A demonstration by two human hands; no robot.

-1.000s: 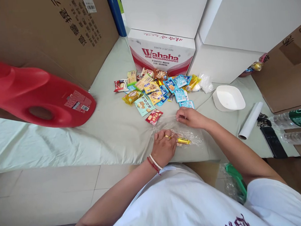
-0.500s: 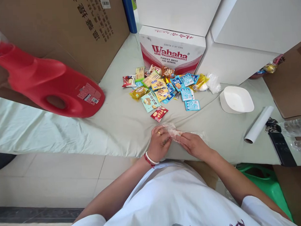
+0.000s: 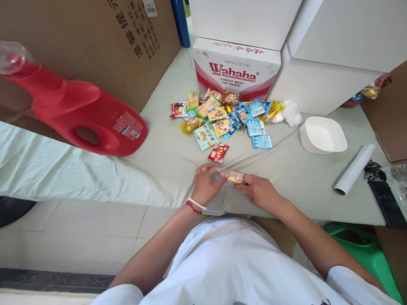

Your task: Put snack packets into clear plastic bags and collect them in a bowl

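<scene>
Near the table's front edge, my left hand [image 3: 206, 185] pinches one end of a clear plastic bag [image 3: 219, 173]. A small yellow and pink snack packet [image 3: 235, 177] shows between my two hands and appears to lie inside that bag. My right hand [image 3: 261, 192] is closed on the packet's right end, with loose clear film sticking out beyond the knuckles. Just past my hands lies a red snack packet [image 3: 218, 153]. Behind it spreads a pile of mixed snack packets, among them a mint-green packet [image 3: 205, 137] and a light blue packet [image 3: 262, 142].
A white bowl [image 3: 310, 142], a white roll [image 3: 354, 169] and a black phone-like object [image 3: 387, 204] stand to the right. At the left is a big red jug [image 3: 105, 109] beside a cardboard box [image 3: 86, 36]. A Wahaha water carton [image 3: 237, 69] backs the pile.
My left hand has shifted left, away from my right. The snack packet between them now shows clearly, where before only crumpled film was visible. The view has shifted slightly.
</scene>
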